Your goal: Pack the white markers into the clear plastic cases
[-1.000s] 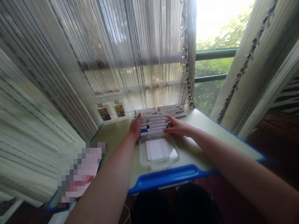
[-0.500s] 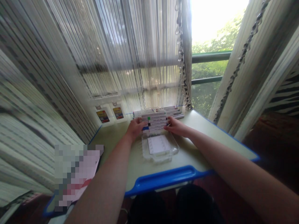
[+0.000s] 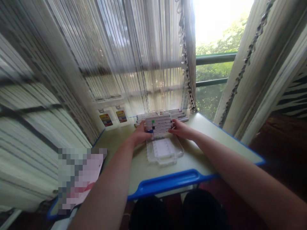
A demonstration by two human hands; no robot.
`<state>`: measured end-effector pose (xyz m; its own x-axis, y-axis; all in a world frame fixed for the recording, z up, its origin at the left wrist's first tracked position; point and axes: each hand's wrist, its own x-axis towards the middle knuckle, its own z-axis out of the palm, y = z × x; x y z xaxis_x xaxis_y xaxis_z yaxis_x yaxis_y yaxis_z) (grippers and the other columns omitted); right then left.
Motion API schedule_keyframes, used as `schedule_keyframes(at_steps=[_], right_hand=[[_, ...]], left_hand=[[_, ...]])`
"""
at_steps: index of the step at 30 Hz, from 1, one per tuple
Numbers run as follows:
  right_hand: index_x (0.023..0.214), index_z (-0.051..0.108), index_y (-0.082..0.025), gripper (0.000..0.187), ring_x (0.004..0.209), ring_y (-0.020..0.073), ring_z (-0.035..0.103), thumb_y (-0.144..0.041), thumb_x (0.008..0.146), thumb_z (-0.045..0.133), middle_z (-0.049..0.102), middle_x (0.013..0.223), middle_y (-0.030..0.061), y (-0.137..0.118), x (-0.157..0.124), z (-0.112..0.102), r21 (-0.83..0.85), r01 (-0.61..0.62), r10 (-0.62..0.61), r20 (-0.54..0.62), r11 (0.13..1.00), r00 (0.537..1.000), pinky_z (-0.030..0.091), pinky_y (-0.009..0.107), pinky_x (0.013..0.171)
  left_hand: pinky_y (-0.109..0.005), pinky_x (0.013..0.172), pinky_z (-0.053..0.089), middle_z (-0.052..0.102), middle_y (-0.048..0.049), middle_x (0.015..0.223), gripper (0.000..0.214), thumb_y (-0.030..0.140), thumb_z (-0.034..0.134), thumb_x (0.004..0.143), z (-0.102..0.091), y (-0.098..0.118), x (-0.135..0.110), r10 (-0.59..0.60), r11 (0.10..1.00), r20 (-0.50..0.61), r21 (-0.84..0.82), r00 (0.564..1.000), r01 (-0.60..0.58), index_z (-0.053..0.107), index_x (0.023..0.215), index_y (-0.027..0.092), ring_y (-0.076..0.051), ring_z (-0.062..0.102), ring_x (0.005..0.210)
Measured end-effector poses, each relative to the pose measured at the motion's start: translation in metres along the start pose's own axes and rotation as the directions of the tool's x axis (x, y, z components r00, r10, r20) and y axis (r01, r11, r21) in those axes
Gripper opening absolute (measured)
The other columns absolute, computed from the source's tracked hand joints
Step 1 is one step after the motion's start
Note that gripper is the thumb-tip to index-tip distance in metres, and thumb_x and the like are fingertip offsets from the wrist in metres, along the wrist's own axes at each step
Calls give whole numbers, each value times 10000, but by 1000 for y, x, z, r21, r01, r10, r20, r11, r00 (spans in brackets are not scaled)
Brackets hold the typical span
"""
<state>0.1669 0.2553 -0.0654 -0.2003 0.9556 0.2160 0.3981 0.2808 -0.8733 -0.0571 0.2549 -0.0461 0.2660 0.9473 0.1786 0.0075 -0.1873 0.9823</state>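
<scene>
Left hand (image 3: 140, 136) and right hand (image 3: 181, 129) apart, one clamped on each end of a stack of white-barrelled marker pens (image 3: 158, 124) with coloured caps, pens lying crosswise. Stack held at the far end of a clear shallow plastic case (image 3: 178, 152); resting on the case's back edge or lifted just clear of it, cannot tell.

Done so far, judging by the lay: one batch gathered and squared between the palms. Outstanding: case floor bare but for a white insert; a further row of loose white markers (image 3: 177, 114) against the curtain, just behind the stack.

Edges: pale green table (image 3: 115, 142) with raised blue rim, case near the front edge. Open surface on both sides of the case. Two small carded packs (image 3: 106, 119) at back left, well apart from the hands.
</scene>
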Motion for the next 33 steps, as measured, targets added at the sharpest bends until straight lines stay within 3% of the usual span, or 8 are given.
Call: schedule_keyframes(at_steps=[6,11,18,23,27,33], right_hand=[[988,433,-193,334,617,96,534,-136,735,644,571,856,18,-4,-2,0,-16,-17,17,23,1000,1000,453,212,496],[989,425,-194,338,538,81,522,-143,741,649,552,804,-8,-2,0,-1,-9,-41,41,31,999,999,442,214,445],[1004,420,-186,340,473,62,497,-109,748,630,533,705,-54,-2,1,-1,6,-44,44,39,999,998,421,192,410],[1040,440,-177,332,469,61,497,-68,762,586,532,643,-69,-7,0,-1,179,-24,7,95,983,995,430,190,429],[1026,452,-174,303,472,71,509,-76,767,576,545,611,-67,-9,1,2,351,-10,-16,73,936,997,435,195,427],[1001,488,-159,280,421,65,474,-63,755,579,533,547,-75,-9,2,2,379,-20,10,30,925,1000,407,186,388]], left_hand=[[-467,951,444,683,-77,956,676,-41,715,409,-1,2,-1,-10,1000,6,-19,1000,10,523,1025,157,-282,634,976],[-462,972,425,685,-82,981,668,-29,715,431,-3,6,-4,-16,999,95,-43,995,20,533,1047,155,-273,634,984],[-458,948,436,697,-69,932,691,-66,714,396,-3,4,-4,-12,995,71,-96,997,18,551,1034,141,-268,647,934],[-380,834,498,699,-42,872,638,-65,683,411,-11,3,-1,-65,990,32,-120,997,69,585,1003,152,-220,659,839],[-311,751,509,700,-47,863,551,0,683,470,-16,4,3,-61,980,-7,-190,998,59,614,997,145,-188,658,791],[-272,679,511,707,-62,847,479,37,709,478,-15,3,3,-94,978,-19,-188,995,89,660,946,129,-176,656,747]])
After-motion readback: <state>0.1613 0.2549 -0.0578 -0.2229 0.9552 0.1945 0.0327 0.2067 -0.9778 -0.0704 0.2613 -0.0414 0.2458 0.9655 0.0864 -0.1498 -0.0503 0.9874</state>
